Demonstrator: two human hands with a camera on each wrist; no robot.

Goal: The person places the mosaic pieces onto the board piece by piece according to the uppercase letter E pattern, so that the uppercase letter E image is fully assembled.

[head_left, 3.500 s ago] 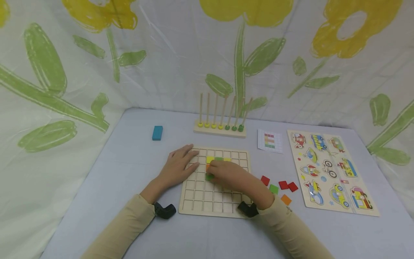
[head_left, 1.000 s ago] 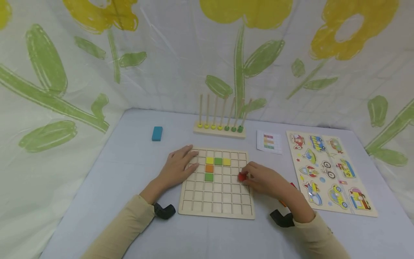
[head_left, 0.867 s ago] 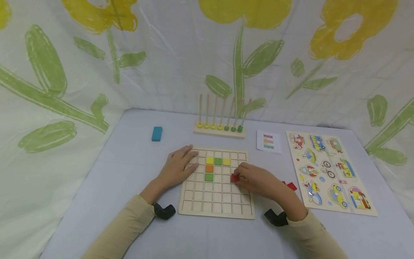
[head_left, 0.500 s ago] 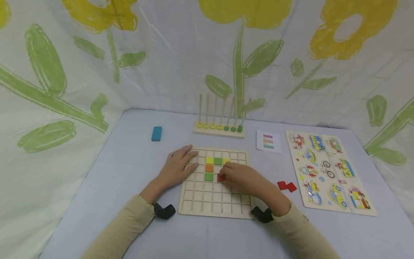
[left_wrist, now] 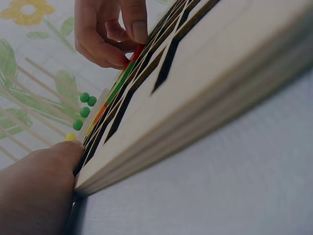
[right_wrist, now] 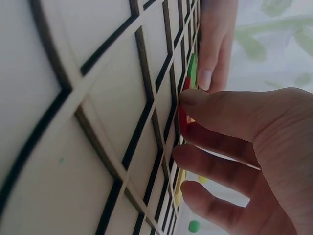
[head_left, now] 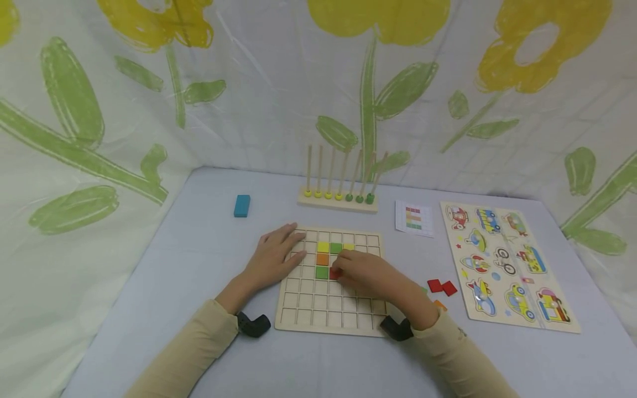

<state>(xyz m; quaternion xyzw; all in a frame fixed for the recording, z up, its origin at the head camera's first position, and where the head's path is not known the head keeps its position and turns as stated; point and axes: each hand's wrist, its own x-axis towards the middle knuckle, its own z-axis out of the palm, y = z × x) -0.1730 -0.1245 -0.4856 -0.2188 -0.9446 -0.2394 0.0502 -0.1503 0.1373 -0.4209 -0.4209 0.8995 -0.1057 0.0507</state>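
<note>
We see the left hand [head_left: 273, 256] with fingers straight and spread across the left edge of the gridded board [head_left: 318, 319]. Between the board's right edge and the picture puzzle [head_left: 470, 313] runs a strip of table [head_left: 415, 257], where we find two loose red tiles [head_left: 435, 286]. The right hand [head_left: 368, 275] pinches a red tile [head_left: 335, 273] at the cell right of the lower green tile [head_left: 322, 272]; we cannot tell if it lies flat. Above, the cells contain yellow, green, yellow, and one orange tile [head_left: 322, 259].
</note>
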